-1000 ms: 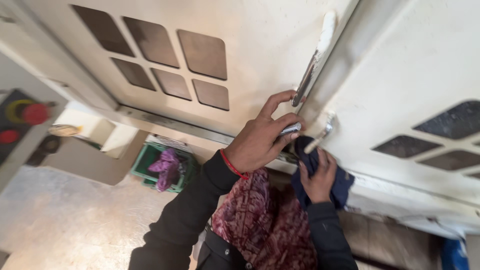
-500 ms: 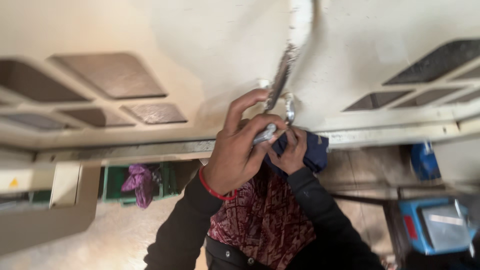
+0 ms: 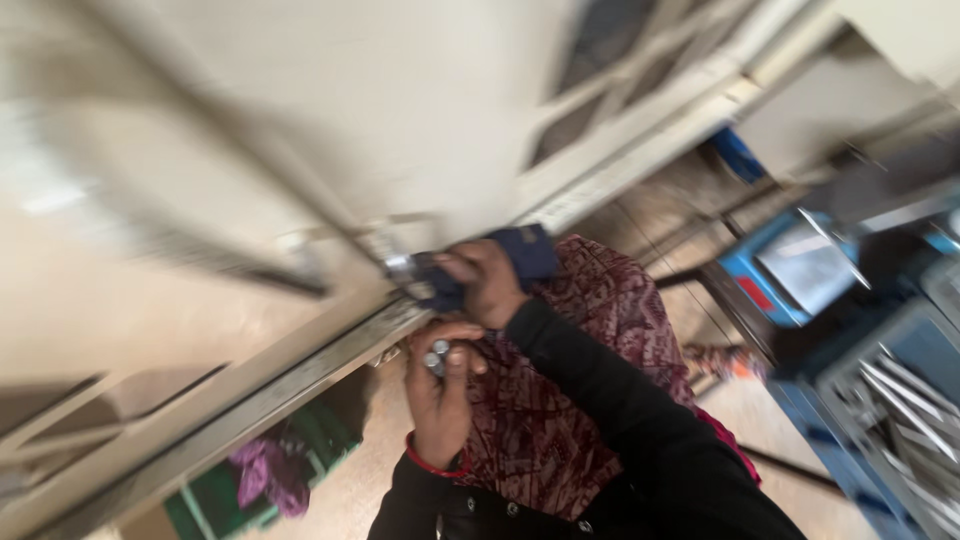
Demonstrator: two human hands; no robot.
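Observation:
The view is blurred and tilted. My right hand [image 3: 488,285] grips a dark blue cloth [image 3: 524,252] and presses it against a small metal fitting [image 3: 401,268] on the cream cabinet door [image 3: 330,120]. Just below it, my left hand [image 3: 440,392], with a red band on the wrist, is closed around small shiny metal pieces [image 3: 437,353] near the door's lower metal edge [image 3: 300,385]. Both arms are in black sleeves, over a maroon patterned garment [image 3: 580,400].
The cream cabinet has dark window panels [image 3: 600,35]. A blue machine [image 3: 800,270] and blue racks with metal bars [image 3: 890,400] stand at the right. A green crate holding purple cloth [image 3: 265,475] sits on the floor at the lower left.
The camera has swung and tilted sharply. My left hand has dropped from the door's handle to below the right hand, now holding small metal pieces. My right hand keeps the blue cloth at the fitting.

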